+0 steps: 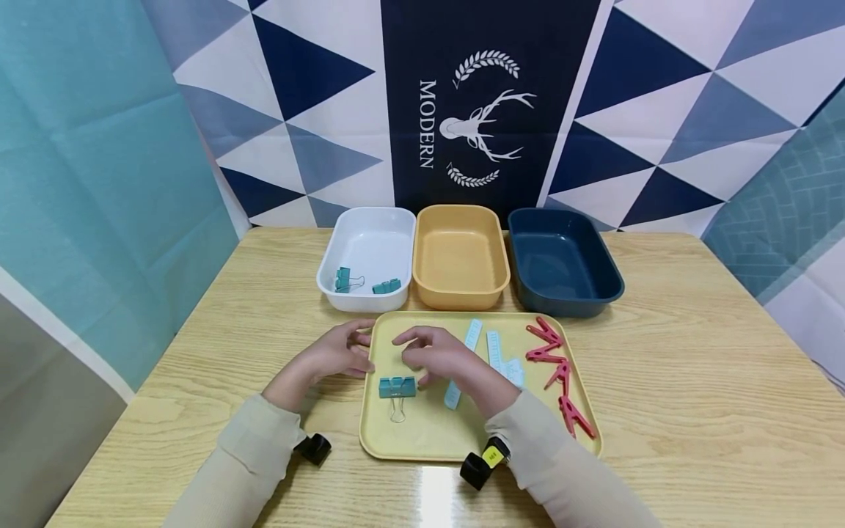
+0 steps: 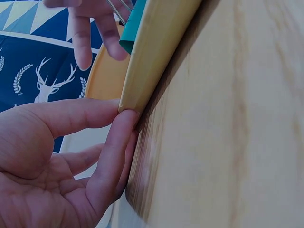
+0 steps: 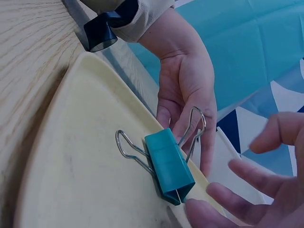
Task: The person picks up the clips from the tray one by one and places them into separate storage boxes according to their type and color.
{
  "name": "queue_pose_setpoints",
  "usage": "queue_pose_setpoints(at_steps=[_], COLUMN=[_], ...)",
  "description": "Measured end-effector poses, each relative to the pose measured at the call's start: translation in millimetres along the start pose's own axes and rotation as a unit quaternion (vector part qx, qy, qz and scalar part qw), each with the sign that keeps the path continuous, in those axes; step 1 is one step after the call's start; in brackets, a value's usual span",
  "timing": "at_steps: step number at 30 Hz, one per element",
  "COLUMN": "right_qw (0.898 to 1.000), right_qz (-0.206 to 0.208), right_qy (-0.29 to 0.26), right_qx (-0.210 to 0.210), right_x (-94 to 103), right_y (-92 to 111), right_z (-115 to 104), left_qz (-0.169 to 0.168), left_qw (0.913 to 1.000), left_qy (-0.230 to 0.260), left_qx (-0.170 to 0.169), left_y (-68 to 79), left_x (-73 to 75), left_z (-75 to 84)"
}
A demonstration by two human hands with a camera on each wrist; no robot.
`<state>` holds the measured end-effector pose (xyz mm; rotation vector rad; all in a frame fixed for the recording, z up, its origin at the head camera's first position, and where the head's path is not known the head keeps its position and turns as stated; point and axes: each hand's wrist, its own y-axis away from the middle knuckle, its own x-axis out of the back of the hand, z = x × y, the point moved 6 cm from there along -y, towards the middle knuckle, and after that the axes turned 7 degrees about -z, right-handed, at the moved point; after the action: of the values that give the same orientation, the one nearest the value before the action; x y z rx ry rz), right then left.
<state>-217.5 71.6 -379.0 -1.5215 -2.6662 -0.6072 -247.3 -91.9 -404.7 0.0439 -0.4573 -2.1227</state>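
A teal binder clip [image 1: 397, 387] with wire handles lies on the left part of the yellow tray [image 1: 422, 441]. My left hand [image 1: 335, 350] is at the tray's left edge; in the left wrist view its thumb and forefinger pinch the rim [image 2: 142, 71]. Over the tray, just right of the clip, hovers my right hand [image 1: 444, 356] with loosely bent fingers and nothing held. The right wrist view shows its fingers [image 3: 242, 206] close to one end of the binder clip [image 3: 170, 161]; whether one fingertip touches it, I cannot tell.
Light blue rulers [image 1: 472, 334] and several red clothespins [image 1: 544, 334] lie on the tray's right side. Behind it stand a white bin [image 1: 370, 227] with two teal binder clips [image 1: 386, 287], a yellow-orange bin [image 1: 460, 257] and a dark blue bin [image 1: 561, 253].
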Motion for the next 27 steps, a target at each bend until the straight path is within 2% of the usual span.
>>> queue_pose_setpoints(at_steps=[5, 13, 17, 22, 27], right_qw=[0.999, 0.993, 0.990, 0.986, 0.988], right_qz=[-0.054, -0.114, -0.138, -0.134, -0.119], right_qy=[-0.002, -0.025, 0.008, 0.069, 0.065], right_qx=[0.007, 0.013, 0.036, 0.072, 0.080], right_x=[-4.5, -12.5, -18.0, -27.0, -35.2], right_y=[1.9, 2.8, 0.9, -2.1, -3.5], right_z=[3.1, 9.5, 10.5, 7.8, 5.5], left_qz=[0.000, 0.003, 0.000, -0.007, -0.013], left_qw=[1.0000, 1.0000, 1.0000, 0.9999, 0.9998], left_qy=[0.000, -0.001, -0.002, 0.000, 0.006], left_qx=[-0.003, 0.001, -0.003, -0.009, -0.012], left_y=[0.1, -0.4, -0.1, 0.4, 1.0], left_x=[0.3, 0.7, 1.0, 0.6, -0.7], left_z=[-0.2, -1.7, -1.2, 0.0, 0.8])
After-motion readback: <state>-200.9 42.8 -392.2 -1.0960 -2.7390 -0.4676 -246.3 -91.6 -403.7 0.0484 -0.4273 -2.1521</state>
